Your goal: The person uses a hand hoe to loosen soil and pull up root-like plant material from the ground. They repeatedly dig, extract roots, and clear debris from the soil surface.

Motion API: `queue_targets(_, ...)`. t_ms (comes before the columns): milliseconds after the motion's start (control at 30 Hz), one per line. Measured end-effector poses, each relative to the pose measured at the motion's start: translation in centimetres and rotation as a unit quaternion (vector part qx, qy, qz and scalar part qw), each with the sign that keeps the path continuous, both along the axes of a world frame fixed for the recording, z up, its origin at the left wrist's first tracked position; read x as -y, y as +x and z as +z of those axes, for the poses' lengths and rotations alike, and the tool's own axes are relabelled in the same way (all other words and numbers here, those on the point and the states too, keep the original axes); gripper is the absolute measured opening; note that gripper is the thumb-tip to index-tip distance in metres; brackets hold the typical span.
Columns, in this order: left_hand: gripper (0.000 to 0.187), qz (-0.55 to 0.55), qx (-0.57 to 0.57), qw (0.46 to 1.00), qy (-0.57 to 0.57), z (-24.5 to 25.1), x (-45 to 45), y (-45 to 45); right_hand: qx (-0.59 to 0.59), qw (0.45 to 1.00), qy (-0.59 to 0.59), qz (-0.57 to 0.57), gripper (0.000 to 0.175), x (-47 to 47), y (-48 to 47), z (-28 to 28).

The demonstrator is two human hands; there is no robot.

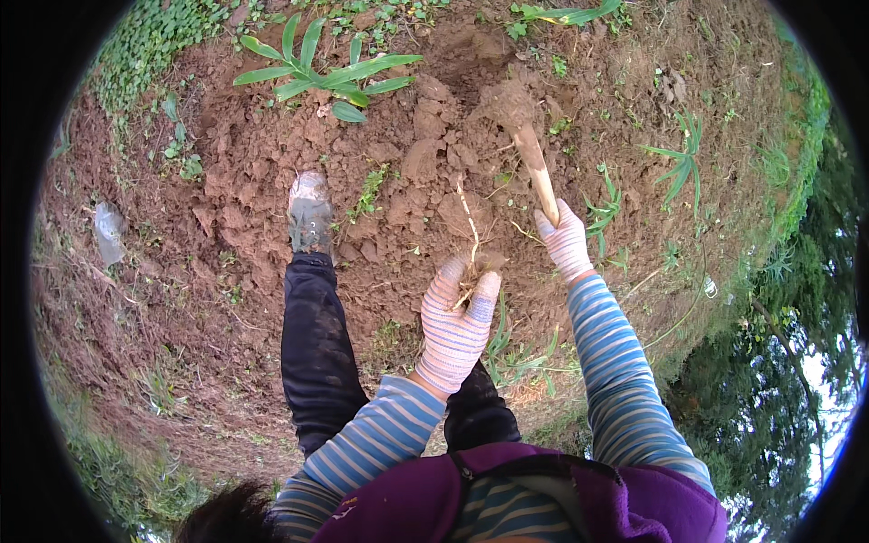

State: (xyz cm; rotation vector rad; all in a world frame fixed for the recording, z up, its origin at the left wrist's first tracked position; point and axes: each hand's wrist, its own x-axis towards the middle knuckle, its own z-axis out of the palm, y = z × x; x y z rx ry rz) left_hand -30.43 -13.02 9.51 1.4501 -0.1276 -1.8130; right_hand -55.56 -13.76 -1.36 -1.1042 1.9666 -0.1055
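My left hand (459, 326), in a striped, soil-stained work glove, pinches a thin pale root (470, 220) with finer rootlets between thumb and fingers. To its right, my right hand (565, 237), gloved too, is closed around the lower end of a wooden tool handle (538, 170). The handle slants up and left to a head caked in mud (510, 102), whose kind I cannot tell. That head rests at or just over loose, dug red-brown soil (421, 163). A leafy green plant (326, 75) grows left of the tool head.
A muddy shoe (310, 210) stands on the clods left of my hands. Small long-leaved plants (684, 159) grow on the right. A clear plastic scrap (109, 233) lies far left. Dense ground cover (156, 47) spreads at upper left, and trees (726, 400) show at lower right.
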Motion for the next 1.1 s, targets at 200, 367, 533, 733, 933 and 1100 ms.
queue_targets(200,0.019,-0.003,-0.002,1.000,-0.010,0.2,-0.1,-0.4,0.031,0.980,0.087,-0.176,0.028,-6.2,-1.8,3.9)
queue_targets(367,0.022,-0.004,-0.016,1.000,0.008,0.2,-0.3,-0.8,0.056,0.982,0.066,-0.166,0.028,-3.1,0.0,6.7)
queue_targets(533,0.023,0.012,-0.015,0.998,0.054,0.0,-0.5,-1.1,0.135,0.970,-0.038,-0.199,0.019,3.3,3.7,7.7)
queue_targets(733,0.023,0.027,-0.006,0.999,0.043,-0.1,-0.5,-1.1,0.050,0.994,-0.075,-0.069,0.022,11.0,8.0,2.4)
queue_targets(933,0.025,0.032,-0.012,0.996,0.078,-0.1,-0.7,-1.2,0.116,0.968,0.136,-0.179,0.024,7.5,10.2,-4.6)
queue_targets(1100,0.024,-0.019,-0.003,0.999,0.050,0.5,-0.9,-0.8,0.132,0.977,0.041,-0.160,0.029,-0.4,10.6,-1.8)
